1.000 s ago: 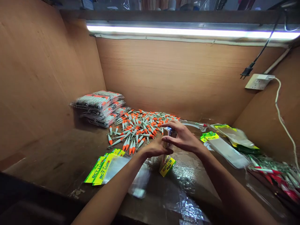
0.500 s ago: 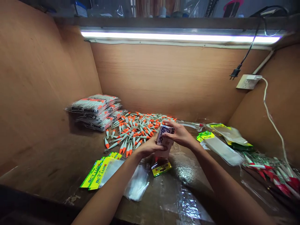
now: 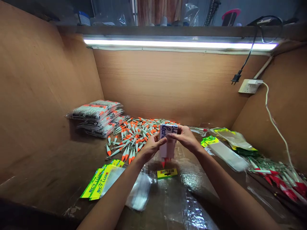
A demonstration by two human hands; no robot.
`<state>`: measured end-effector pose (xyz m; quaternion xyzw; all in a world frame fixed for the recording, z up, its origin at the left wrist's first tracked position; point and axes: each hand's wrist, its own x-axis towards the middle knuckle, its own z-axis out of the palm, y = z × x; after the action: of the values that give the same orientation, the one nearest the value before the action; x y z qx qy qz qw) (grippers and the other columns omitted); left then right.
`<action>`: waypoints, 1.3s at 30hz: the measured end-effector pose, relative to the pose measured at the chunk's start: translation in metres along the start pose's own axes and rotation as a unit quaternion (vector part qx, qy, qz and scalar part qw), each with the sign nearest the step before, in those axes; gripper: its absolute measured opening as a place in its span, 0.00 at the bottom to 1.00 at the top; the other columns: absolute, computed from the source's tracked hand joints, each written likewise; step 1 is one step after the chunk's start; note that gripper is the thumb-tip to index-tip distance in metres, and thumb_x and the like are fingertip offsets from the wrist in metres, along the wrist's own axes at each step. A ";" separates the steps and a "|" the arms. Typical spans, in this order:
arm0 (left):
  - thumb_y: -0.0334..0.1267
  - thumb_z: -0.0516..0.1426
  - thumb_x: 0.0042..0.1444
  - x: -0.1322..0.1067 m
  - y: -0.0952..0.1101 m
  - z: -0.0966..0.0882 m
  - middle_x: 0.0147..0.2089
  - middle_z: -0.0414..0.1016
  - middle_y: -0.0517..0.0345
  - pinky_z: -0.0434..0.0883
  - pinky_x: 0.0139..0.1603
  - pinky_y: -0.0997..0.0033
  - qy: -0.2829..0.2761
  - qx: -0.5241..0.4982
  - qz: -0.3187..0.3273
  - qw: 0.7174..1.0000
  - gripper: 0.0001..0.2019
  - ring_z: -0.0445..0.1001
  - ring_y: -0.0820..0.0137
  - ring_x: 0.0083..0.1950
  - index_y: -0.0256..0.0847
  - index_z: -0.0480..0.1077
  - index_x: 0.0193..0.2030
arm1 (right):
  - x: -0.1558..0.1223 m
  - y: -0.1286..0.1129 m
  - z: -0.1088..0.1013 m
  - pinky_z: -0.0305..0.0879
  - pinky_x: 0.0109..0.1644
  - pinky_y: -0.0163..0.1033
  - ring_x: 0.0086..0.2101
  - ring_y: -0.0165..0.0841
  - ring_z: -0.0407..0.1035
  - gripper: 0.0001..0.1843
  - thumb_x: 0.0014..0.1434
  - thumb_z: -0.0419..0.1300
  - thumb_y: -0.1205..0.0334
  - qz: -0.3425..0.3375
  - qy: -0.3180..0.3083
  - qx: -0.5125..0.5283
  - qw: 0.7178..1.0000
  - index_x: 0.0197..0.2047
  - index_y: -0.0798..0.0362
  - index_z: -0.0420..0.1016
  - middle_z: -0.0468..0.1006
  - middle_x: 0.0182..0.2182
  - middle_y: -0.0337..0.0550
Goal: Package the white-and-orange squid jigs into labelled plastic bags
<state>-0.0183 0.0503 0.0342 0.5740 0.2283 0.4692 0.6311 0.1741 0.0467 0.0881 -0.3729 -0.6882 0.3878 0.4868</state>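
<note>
Between my hands stands a white card packet point(image 3: 167, 149) with dark blue handwriting. Red-orange lure tips point(image 3: 163, 164) show below it, and a yellow BCT LURE bag header point(image 3: 167, 173) lies at its lower end; how the bag joins the packet is hard to make out. My left hand point(image 3: 151, 147) grips the left side, thumb across the front. On the right side, my right hand point(image 3: 186, 138) is closed with its thumb on the front and fingers behind. A pile of white and orange fishing lures point(image 3: 134, 134) spreads just behind my left hand.
Left of my left forearm lie header bags point(image 3: 102, 183). Packed lure bags point(image 3: 96, 116) are stacked at the back left. More clear bags point(image 3: 226, 155) and red-and-white lures point(image 3: 284, 183) lie to the right. A plug point(image 3: 236, 78) hangs above.
The packet has turned from a tilt to nearly upright, facing me more squarely. My right hand has come down from its top edge to the side, and the view has shifted slightly.
</note>
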 end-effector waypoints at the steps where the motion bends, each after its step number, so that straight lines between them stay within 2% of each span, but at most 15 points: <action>1: 0.50 0.69 0.51 0.000 0.002 -0.001 0.54 0.78 0.42 0.70 0.52 0.61 -0.006 -0.007 0.003 1.000 0.29 0.77 0.55 0.52 0.38 0.73 0.57 | 0.001 0.001 -0.002 0.70 0.41 0.40 0.35 0.37 0.75 0.20 0.48 0.72 0.54 -0.002 0.012 -0.009 1.000 0.42 0.56 0.80 0.83 0.36 0.45; 6: 0.51 0.67 0.54 -0.001 0.003 0.000 0.57 0.77 0.42 0.68 0.56 0.59 -0.001 -0.008 0.009 1.000 0.29 0.75 0.54 0.57 0.42 0.71 0.60 | 0.002 0.001 -0.011 0.70 0.40 0.40 0.35 0.37 0.75 0.19 0.49 0.72 0.53 -0.011 0.027 -0.012 1.000 0.42 0.56 0.81 0.84 0.37 0.45; 9: 0.51 0.65 0.56 0.001 0.000 0.002 0.55 0.78 0.43 0.69 0.54 0.62 -0.008 0.003 0.018 1.000 0.26 0.76 0.56 0.53 0.39 0.73 0.57 | 0.002 -0.001 -0.011 0.70 0.41 0.40 0.35 0.37 0.75 0.19 0.49 0.72 0.53 -0.008 0.027 -0.007 1.000 0.41 0.56 0.81 0.84 0.37 0.45; 13: 0.50 0.67 0.54 0.005 -0.006 0.001 0.50 0.80 0.45 0.70 0.50 0.64 0.021 0.009 0.024 0.999 0.23 0.77 0.58 0.48 0.35 0.78 0.50 | 0.000 -0.006 -0.007 0.70 0.42 0.41 0.37 0.38 0.75 0.21 0.49 0.73 0.52 -0.009 0.011 0.015 1.000 0.43 0.56 0.80 0.83 0.38 0.45; 16: 0.53 0.65 0.56 0.005 -0.009 -0.001 0.49 0.80 0.45 0.72 0.47 0.65 0.033 -0.017 0.022 0.999 0.24 0.78 0.59 0.47 0.35 0.77 0.51 | -0.003 -0.010 -0.007 0.68 0.52 0.44 0.47 0.41 0.74 0.27 0.54 0.71 0.49 -0.003 -0.069 0.079 0.995 0.55 0.52 0.76 0.81 0.48 0.48; 19: 0.52 0.63 0.59 0.002 -0.009 -0.003 0.49 0.80 0.44 0.72 0.46 0.67 0.001 -0.077 -0.007 0.997 0.23 0.78 0.62 0.45 0.35 0.76 0.51 | -0.007 -0.008 -0.011 0.64 0.60 0.46 0.56 0.41 0.69 0.38 0.58 0.68 0.45 0.011 -0.133 0.178 0.975 0.67 0.45 0.64 0.74 0.59 0.49; 21: 0.50 0.64 0.59 0.000 -0.010 -0.002 0.48 0.80 0.42 0.72 0.46 0.68 -0.040 -0.110 -0.037 0.992 0.21 0.79 0.63 0.45 0.33 0.77 0.50 | -0.009 -0.003 -0.014 0.64 0.60 0.48 0.57 0.43 0.69 0.44 0.54 0.70 0.42 0.024 -0.170 0.227 0.959 0.68 0.46 0.61 0.73 0.60 0.52; 23: 0.48 0.64 0.60 -0.003 -0.009 0.001 0.49 0.80 0.42 0.73 0.48 0.67 -0.070 -0.128 -0.057 0.988 0.20 0.79 0.62 0.46 0.33 0.76 0.52 | -0.010 0.004 -0.015 0.66 0.57 0.49 0.54 0.46 0.71 0.48 0.49 0.73 0.42 0.033 -0.221 0.244 0.944 0.67 0.51 0.63 0.75 0.56 0.54; 25: 0.46 0.64 0.61 -0.005 -0.008 0.004 0.51 0.80 0.42 0.72 0.50 0.66 -0.083 -0.151 -0.065 0.983 0.20 0.79 0.61 0.48 0.34 0.75 0.54 | -0.009 0.011 -0.015 0.68 0.54 0.48 0.51 0.47 0.73 0.49 0.45 0.75 0.43 0.029 -0.246 0.239 0.939 0.65 0.54 0.65 0.78 0.51 0.55; 28: 0.44 0.62 0.62 -0.007 -0.007 0.007 0.52 0.80 0.44 0.72 0.53 0.65 -0.091 -0.190 -0.078 0.975 0.19 0.79 0.61 0.50 0.35 0.74 0.55 | -0.008 0.017 -0.013 0.70 0.51 0.46 0.49 0.46 0.73 0.49 0.45 0.75 0.41 0.013 -0.234 0.234 0.944 0.64 0.55 0.65 0.79 0.48 0.54; 32: 0.47 0.60 0.63 -0.008 -0.007 0.005 0.49 0.81 0.43 0.74 0.51 0.61 -0.092 -0.206 -0.101 0.969 0.20 0.81 0.58 0.48 0.35 0.73 0.56 | -0.007 0.018 -0.005 0.71 0.47 0.43 0.49 0.45 0.73 0.55 0.42 0.76 0.41 -0.004 -0.218 0.240 0.946 0.67 0.51 0.61 0.77 0.51 0.52; 37: 0.46 0.60 0.64 -0.008 -0.007 0.004 0.47 0.82 0.45 0.74 0.52 0.61 -0.085 -0.231 -0.111 0.963 0.19 0.81 0.60 0.45 0.35 0.74 0.55 | -0.010 0.010 0.004 0.69 0.52 0.43 0.53 0.44 0.70 0.59 0.44 0.76 0.43 -0.013 -0.177 0.241 0.954 0.71 0.48 0.54 0.72 0.57 0.52; 39: 0.47 0.61 0.63 -0.009 -0.006 0.004 0.44 0.82 0.46 0.75 0.49 0.62 -0.080 -0.239 -0.112 0.961 0.18 0.82 0.61 0.43 0.35 0.75 0.52 | -0.012 0.008 0.004 0.69 0.52 0.43 0.53 0.45 0.69 0.62 0.44 0.75 0.41 -0.008 -0.188 0.246 0.951 0.74 0.46 0.48 0.70 0.59 0.52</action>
<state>-0.0171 0.0416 0.0273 0.4128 0.1211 0.3885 0.8148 0.1739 0.0384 0.0754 -0.1564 -0.6538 0.6037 0.4285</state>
